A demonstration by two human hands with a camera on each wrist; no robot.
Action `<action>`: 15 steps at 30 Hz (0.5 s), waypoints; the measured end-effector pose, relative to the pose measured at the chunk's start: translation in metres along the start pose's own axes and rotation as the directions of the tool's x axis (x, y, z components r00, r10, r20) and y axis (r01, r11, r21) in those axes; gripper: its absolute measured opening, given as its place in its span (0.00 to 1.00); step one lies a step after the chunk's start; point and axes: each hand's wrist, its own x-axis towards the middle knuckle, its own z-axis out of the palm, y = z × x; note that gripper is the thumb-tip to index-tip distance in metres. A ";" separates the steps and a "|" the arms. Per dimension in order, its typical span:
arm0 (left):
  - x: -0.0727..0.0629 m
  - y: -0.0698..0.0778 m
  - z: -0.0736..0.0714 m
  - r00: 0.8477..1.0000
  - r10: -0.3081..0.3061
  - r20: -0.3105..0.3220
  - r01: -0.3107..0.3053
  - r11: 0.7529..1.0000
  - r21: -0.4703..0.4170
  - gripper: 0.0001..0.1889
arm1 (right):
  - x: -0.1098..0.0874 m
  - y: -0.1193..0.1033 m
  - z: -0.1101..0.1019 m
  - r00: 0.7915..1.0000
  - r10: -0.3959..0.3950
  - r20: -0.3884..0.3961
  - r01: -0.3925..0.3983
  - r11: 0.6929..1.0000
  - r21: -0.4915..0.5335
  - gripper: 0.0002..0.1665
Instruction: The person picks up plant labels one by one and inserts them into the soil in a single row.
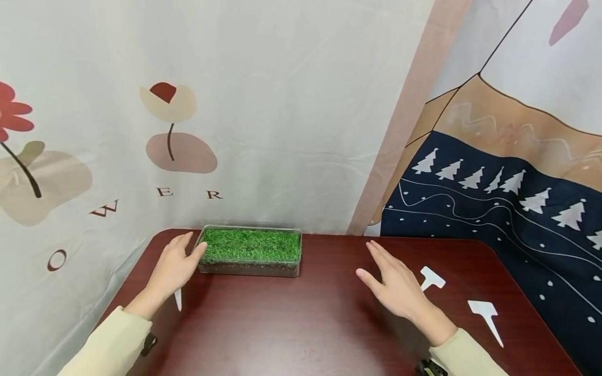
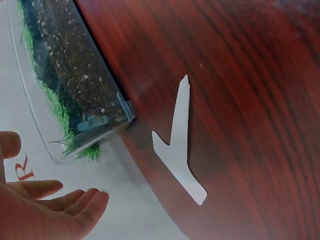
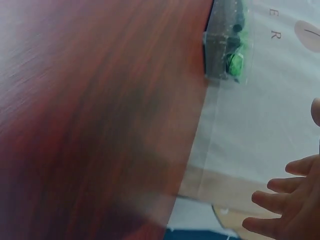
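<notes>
A clear plastic box (image 1: pixel 249 269) of green grass (image 1: pixel 254 245) over dark soil (image 2: pixel 75 55) sits at the back left of the table. My left hand (image 1: pixel 174 263) is by the box's left end with its fingers extended; in the left wrist view the hand is apart from the box and holds nothing. A white T-shaped plant label (image 2: pixel 180 145) lies on the table below that hand, partly hidden in the head view. My right hand (image 1: pixel 395 284) hovers over the right side, fingers straight and spread, holding nothing. Beside it lies another white plant label (image 1: pixel 431 278), its stem partly covered by the hand.
A third white plant label (image 1: pixel 486 316) lies farther right on the dark red wooden table (image 1: pixel 282 324). Behind the table's back edge hangs a pale curtain (image 1: pixel 291 115) with printed flowers. A navy cloth with white trees (image 1: pixel 470 203) hangs at the right.
</notes>
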 end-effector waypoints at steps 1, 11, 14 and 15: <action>0.002 -0.001 0.000 1.000 -0.004 0.004 0.004 1.000 -0.008 0.42 | 0.004 -0.003 0.002 1.000 0.003 0.006 -0.003 1.000 0.015 0.44; 0.015 -0.007 0.003 0.999 -0.047 0.008 0.047 0.997 -0.058 0.37 | 0.044 -0.032 0.033 0.992 0.095 0.078 -0.111 0.965 0.239 0.42; 0.019 -0.008 0.004 0.998 -0.059 0.005 0.060 0.995 -0.078 0.36 | 0.054 -0.042 0.044 0.990 0.109 0.090 -0.131 0.949 0.286 0.40; 0.020 -0.008 0.005 0.998 -0.061 -0.003 0.061 0.995 -0.085 0.35 | 0.058 -0.045 0.047 0.989 0.115 0.093 -0.137 0.943 0.302 0.39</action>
